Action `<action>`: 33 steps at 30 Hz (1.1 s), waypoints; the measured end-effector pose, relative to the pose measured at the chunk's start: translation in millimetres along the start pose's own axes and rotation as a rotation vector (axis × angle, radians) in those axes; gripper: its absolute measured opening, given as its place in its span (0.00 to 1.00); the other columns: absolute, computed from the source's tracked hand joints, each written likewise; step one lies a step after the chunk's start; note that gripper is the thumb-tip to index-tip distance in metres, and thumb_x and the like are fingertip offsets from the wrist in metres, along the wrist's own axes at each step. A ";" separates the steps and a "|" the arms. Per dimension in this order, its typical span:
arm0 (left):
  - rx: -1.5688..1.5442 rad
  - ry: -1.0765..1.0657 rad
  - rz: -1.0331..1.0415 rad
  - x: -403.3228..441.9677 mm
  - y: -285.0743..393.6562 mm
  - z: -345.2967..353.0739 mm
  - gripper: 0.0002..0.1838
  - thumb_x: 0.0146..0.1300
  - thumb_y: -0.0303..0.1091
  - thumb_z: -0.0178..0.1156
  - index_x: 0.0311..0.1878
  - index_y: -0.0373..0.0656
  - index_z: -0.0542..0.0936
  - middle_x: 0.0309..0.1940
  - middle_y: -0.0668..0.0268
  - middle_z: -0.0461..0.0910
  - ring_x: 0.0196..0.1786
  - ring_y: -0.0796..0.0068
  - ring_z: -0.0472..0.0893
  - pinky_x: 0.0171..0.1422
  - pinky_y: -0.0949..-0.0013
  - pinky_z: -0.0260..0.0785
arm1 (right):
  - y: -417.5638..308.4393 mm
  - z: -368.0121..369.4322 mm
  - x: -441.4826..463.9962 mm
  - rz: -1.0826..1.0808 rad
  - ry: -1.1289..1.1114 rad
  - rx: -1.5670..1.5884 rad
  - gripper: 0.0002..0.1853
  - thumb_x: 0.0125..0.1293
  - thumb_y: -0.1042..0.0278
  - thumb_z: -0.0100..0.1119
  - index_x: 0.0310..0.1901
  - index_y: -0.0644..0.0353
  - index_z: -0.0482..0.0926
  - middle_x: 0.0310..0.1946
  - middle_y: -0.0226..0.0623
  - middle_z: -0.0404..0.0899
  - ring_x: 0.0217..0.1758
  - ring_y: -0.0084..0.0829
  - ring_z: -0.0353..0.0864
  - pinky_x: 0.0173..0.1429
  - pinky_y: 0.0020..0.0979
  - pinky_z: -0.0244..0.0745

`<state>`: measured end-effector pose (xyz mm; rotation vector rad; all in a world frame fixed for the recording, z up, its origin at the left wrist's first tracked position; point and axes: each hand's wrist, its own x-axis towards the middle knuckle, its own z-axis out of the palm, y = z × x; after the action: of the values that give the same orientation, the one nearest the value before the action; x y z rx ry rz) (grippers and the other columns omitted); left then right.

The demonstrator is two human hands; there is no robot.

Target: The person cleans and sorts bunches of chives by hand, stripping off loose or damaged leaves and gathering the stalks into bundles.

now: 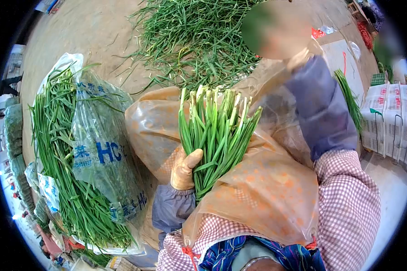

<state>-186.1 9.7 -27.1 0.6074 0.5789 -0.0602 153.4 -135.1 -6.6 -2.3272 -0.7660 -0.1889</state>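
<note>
My left hand (185,169), in a tan glove, is closed around a bunch of garlic chives (217,135). Their pale cut ends point up and away from me, over my lap. A translucent tan plastic apron (267,189) with orange spots lies beneath the bunch. My right arm, in a dark sleeve cover (323,104), reaches forward and to the right. Only the wrist side of my right hand (299,59) shows, also gloved; a blurred patch hides its fingers and anything in them.
Loose chives (199,40) are heaped on the floor ahead. At left, more chives (83,198) lie in an open clear plastic bag (101,131) with blue print. White plastic crates (384,122) stand at right, near a small chive bunch (348,97) on a pale board (341,58).
</note>
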 end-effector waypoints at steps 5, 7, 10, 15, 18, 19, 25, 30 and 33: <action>-0.106 -0.021 -0.053 1.5 -2.8 -1.6 0.33 0.63 0.44 0.61 0.68 0.36 0.66 0.58 0.54 0.78 0.54 0.60 0.81 0.59 0.58 0.76 | -91.2 14.3 -51.5 -0.524 -0.596 0.193 0.23 0.63 0.52 0.66 0.52 0.62 0.79 0.42 0.43 0.82 0.46 0.43 0.82 0.51 0.40 0.78; -0.078 -0.030 -0.029 1.2 -0.9 0.4 0.34 0.64 0.44 0.62 0.68 0.34 0.66 0.58 0.54 0.77 0.55 0.60 0.81 0.60 0.59 0.76 | -102.2 21.5 -50.1 -0.450 -0.720 0.172 0.20 0.60 0.55 0.68 0.46 0.61 0.80 0.36 0.44 0.81 0.40 0.46 0.82 0.44 0.41 0.77; -0.076 -0.022 0.002 0.7 0.5 2.0 0.34 0.65 0.44 0.62 0.68 0.33 0.65 0.57 0.53 0.78 0.54 0.60 0.81 0.59 0.60 0.76 | -105.3 24.3 -42.4 -0.448 -0.795 0.275 0.17 0.59 0.59 0.69 0.45 0.61 0.80 0.33 0.43 0.80 0.39 0.43 0.82 0.42 0.38 0.77; -0.104 -0.029 -0.029 1.3 3.9 7.6 0.33 0.65 0.42 0.61 0.67 0.33 0.66 0.57 0.53 0.78 0.54 0.61 0.82 0.59 0.60 0.76 | -98.2 31.6 -41.3 -0.102 -1.000 0.675 0.12 0.62 0.66 0.67 0.43 0.63 0.81 0.30 0.32 0.82 0.34 0.26 0.80 0.41 0.30 0.76; -0.085 0.030 -0.060 -0.8 0.8 1.6 0.29 0.66 0.40 0.60 0.65 0.34 0.69 0.56 0.55 0.79 0.52 0.63 0.82 0.58 0.62 0.76 | -107.3 30.9 -47.3 0.174 -1.016 0.793 0.11 0.65 0.65 0.65 0.42 0.65 0.81 0.27 0.30 0.81 0.32 0.23 0.80 0.40 0.27 0.77; -0.060 0.036 -0.078 1.5 -2.9 -9.0 0.28 0.66 0.40 0.59 0.65 0.34 0.70 0.55 0.56 0.79 0.52 0.64 0.82 0.57 0.62 0.76 | -102.4 39.9 -52.7 0.091 -0.856 0.699 0.09 0.67 0.65 0.62 0.42 0.63 0.83 0.26 0.30 0.82 0.31 0.24 0.80 0.38 0.26 0.77; 0.186 0.066 0.027 -1.6 -3.1 -18.0 0.24 0.68 0.40 0.56 0.62 0.35 0.73 0.52 0.59 0.80 0.50 0.68 0.81 0.54 0.65 0.76 | -37.8 26.7 -25.2 0.267 -0.212 1.062 0.14 0.70 0.58 0.60 0.41 0.63 0.83 0.31 0.37 0.83 0.29 0.24 0.81 0.38 0.27 0.79; 0.207 -0.059 0.125 -0.7 2.5 -13.4 0.33 0.62 0.47 0.62 0.65 0.36 0.70 0.55 0.58 0.79 0.53 0.64 0.81 0.57 0.61 0.76 | -13.2 -0.6 -90.5 0.655 -0.285 1.319 0.19 0.73 0.55 0.53 0.57 0.58 0.75 0.49 0.39 0.81 0.47 0.29 0.81 0.52 0.34 0.78; 0.011 -0.040 0.057 1.3 0.0 -2.1 0.41 0.57 0.54 0.66 0.64 0.31 0.68 0.54 0.56 0.78 0.53 0.65 0.80 0.56 0.62 0.75 | -50.5 -8.7 -141.6 0.865 -0.635 1.721 0.30 0.70 0.47 0.56 0.67 0.54 0.65 0.60 0.36 0.75 0.59 0.34 0.77 0.63 0.41 0.72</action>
<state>-186.1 11.1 -29.2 0.6316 0.5222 -0.0222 9.4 -177.6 -18.1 -0.7715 0.0571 1.1548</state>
